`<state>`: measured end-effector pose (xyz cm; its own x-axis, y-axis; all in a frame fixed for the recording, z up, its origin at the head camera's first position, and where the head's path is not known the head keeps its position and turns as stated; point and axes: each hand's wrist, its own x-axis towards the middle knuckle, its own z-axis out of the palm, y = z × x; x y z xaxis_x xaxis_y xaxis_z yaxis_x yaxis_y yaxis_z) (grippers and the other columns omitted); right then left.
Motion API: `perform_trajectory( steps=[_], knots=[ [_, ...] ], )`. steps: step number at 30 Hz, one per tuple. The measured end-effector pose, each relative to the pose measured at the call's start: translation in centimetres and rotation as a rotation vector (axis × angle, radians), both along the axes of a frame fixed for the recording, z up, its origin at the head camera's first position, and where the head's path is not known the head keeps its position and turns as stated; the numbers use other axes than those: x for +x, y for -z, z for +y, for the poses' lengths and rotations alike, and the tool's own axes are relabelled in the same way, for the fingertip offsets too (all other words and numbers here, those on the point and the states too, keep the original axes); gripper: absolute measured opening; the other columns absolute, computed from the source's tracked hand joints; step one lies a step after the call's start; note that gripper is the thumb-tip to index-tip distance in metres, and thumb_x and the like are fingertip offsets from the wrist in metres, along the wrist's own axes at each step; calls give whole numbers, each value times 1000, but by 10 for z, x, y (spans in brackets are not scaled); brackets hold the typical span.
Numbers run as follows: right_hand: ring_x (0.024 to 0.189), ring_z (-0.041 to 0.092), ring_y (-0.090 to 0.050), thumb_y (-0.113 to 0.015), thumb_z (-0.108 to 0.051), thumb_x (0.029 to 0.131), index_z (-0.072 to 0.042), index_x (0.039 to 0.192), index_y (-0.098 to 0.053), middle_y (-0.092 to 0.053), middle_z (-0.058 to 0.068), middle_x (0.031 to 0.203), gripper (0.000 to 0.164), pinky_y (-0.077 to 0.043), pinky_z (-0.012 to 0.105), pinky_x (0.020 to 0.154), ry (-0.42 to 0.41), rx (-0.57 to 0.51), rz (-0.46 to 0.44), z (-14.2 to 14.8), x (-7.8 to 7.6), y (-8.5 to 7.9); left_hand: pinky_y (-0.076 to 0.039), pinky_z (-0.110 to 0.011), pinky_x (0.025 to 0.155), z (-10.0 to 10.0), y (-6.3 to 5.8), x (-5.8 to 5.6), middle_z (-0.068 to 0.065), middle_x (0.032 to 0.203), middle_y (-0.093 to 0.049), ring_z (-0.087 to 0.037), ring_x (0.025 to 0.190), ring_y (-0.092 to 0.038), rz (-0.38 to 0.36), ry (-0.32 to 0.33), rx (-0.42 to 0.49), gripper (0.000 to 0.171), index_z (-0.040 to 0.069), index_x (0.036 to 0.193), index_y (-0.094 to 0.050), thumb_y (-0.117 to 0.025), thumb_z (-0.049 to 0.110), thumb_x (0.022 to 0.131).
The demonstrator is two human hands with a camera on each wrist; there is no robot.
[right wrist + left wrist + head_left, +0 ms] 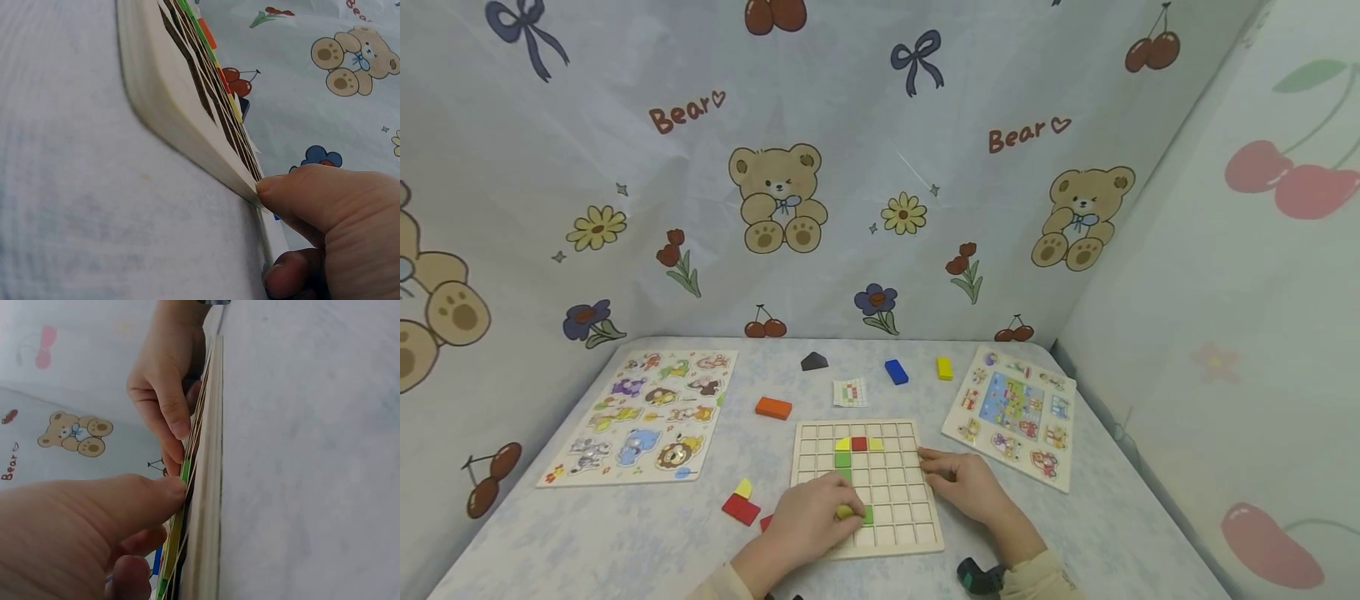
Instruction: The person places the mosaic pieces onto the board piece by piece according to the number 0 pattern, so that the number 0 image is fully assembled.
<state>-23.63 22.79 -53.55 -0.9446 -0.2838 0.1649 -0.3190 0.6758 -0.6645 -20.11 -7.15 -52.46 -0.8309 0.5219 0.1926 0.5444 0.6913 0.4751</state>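
A wooden grid board (901, 542) lies flat before me, with green, yellow and red pieces set in its squares. My left hand (805, 515) is over its lower left part, pinching a small yellow piece (844, 512) between thumb and fingers, low over the squares. Right beside the thumb is a green square (868, 515); in the left wrist view the thumb (169, 487) overlaps a green edge. My right hand (962, 483) rests against the board's right edge, thumb tip (272, 187) on the rim in the right wrist view.
Animal puzzle board (561, 475) at left, picture puzzle board (958, 425) at right. Orange (773, 407), black (814, 361), blue (896, 372) and yellow (944, 368) blocks lie behind, around a pattern card (850, 392). A red block (741, 509) lies left of the board.
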Motion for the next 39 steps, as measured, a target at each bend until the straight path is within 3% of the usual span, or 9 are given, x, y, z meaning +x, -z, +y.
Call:
perform_trajectory(
  steps=[10, 16, 20, 24, 30, 33, 39],
  knots=[
    [126, 25, -65, -74, -17, 95, -12, 116, -79, -69, -3, 135, 22, -53, 42, 100, -2, -14, -6, 1, 1, -1, -41, -21, 59, 0, -2, -1, 21, 99, -60, 4, 76, -53, -18, -7, 12, 5, 38, 92, -80, -78, 40, 89],
    [126, 23, -66, -74, -16, 95, -12, 115, -79, -69, -3, 135, 21, -53, 42, 100, 2, -23, 1, 0, 2, -1, -44, -24, 60, -22, -19, -10, 18, 105, -63, 1, 73, -53, -42, -5, -41, 16, 33, 108, -73, -70, 31, 93],
    [125, 23, -66, -74, -16, 95, -12, 115, -79, -69, -3, 135, 21, -53, 42, 100, 2, -25, 3, -1, 2, -2, -44, -29, 61, -50, -33, -15, 18, 98, -65, -3, 72, -55, -138, -49, -69, 22, 31, 111, -70, -70, 25, 90],
    [127, 23, -65, -74, -17, 95, -13, 115, -79, -68, -4, 135, 21, -52, 44, 103, 3, -21, -8, -2, 2, -2, -43, -31, 59, -77, -40, -15, 17, 92, -63, -7, 66, -55, -252, -102, -81, 31, 29, 111, -68, -78, 25, 83],
    [127, 23, -64, -74, -17, 95, -12, 115, -79, -68, -3, 135, 21, -50, 44, 104, 10, -4, -10, -2, 1, -2, -45, -35, 64, -98, -42, -13, 9, 86, -63, -13, 70, -55, -344, -95, -120, 56, 24, 115, -60, -92, 25, 68],
    [128, 23, -64, -74, -17, 95, -12, 115, -79, -68, -3, 135, 21, -50, 45, 104, 9, -8, -13, -2, 1, -1, -44, -35, 65, -99, -39, -15, 10, 83, -63, -13, 71, -56, -348, -98, -123, 53, 24, 114, -59, -90, 23, 70],
    [128, 24, -64, -74, -20, 96, -13, 116, -79, -68, -4, 136, 23, -50, 45, 104, 6, -4, -16, -1, 1, 1, -45, -33, 64, -97, -29, -28, 11, 88, -65, -10, 70, -55, -275, -242, -162, 36, 26, 105, -63, -87, 22, 79]
  ],
)
